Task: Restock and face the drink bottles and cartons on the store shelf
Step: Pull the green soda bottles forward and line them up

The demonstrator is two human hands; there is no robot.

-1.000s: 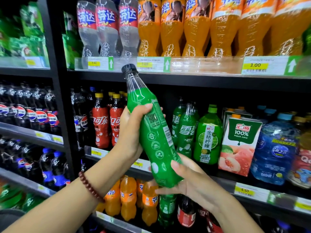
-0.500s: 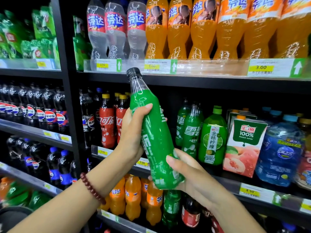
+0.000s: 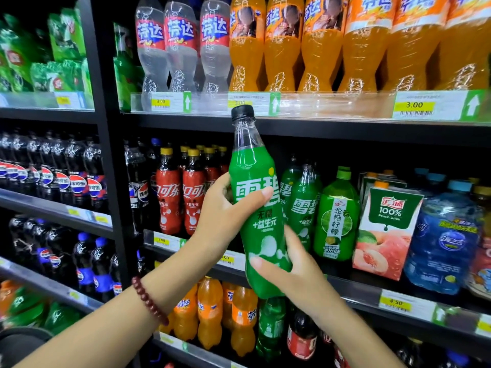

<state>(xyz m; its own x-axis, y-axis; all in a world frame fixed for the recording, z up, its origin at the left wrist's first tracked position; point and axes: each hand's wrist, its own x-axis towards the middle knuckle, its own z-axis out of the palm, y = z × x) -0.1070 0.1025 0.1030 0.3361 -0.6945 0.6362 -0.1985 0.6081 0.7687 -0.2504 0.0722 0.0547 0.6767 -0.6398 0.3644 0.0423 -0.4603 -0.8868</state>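
Observation:
A green soda bottle with a black cap stands nearly upright in front of the middle shelf, its white-lettered front label facing me. My left hand grips its upper body, thumb across the label. My right hand holds its lower part, thumb on the front and fingers behind. Just behind it on the shelf stand two matching green bottles, a lime drink bottle and a peach juice carton.
Red cola bottles stand left of the held bottle, a blue water jug at the right. Orange and clear soda bottles fill the top shelf. The middle shelf's front rail carries price tags. Dark cola bottles fill the left bay.
The bottle has been turned about its axis, so the front label now faces me instead of the back label, and it has come more upright. Both hands shifted their grip.

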